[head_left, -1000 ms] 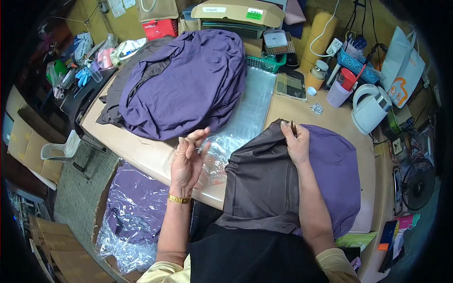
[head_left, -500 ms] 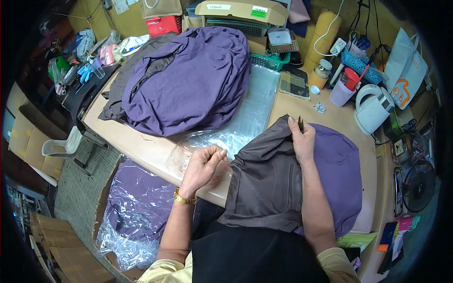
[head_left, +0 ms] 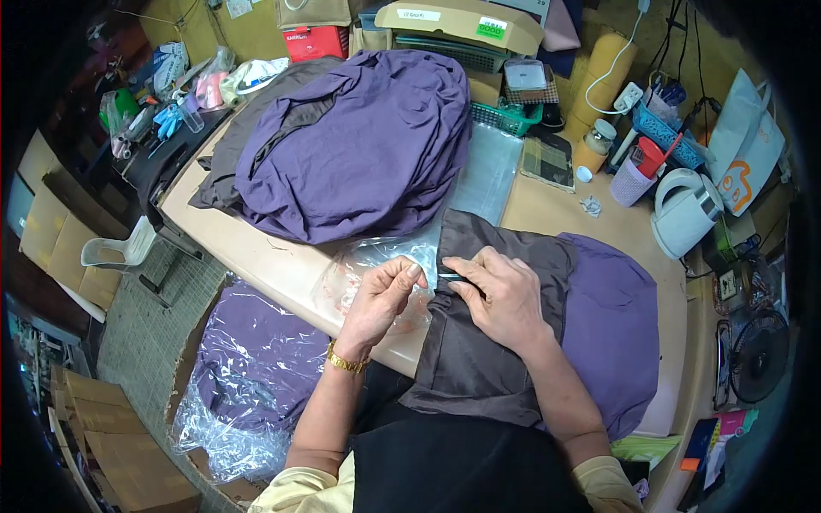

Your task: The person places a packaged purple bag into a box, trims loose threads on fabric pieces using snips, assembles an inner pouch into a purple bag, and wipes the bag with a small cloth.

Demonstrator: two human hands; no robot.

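Observation:
My left hand (head_left: 382,299), with a gold watch on its wrist, is pinched closed beside the left edge of the dark grey-brown cloth (head_left: 479,363); what it pinches is too small to make out. My right hand (head_left: 505,295) lies over that cloth, its fingers closed around a small dark tool (head_left: 450,275) that points left at the cloth's edge. Purple fabric (head_left: 611,333) extends from the cloth on the right. Behind my left hand, a clear plastic bag (head_left: 359,261) rests on the table.
A large purple bundle (head_left: 355,154) lies on the table (head_left: 248,252) at back left. Plastic-wrapped purple fabric (head_left: 256,350) sits in a carton at lower left. A kettle (head_left: 687,209), a jar (head_left: 596,141) and a lilac cup (head_left: 631,181) stand at right.
My right hand has moved left and down from the cloth's top corner, and its tool now points left beside my left hand. The cloth's upper part is spread further left. The view has shifted slightly.

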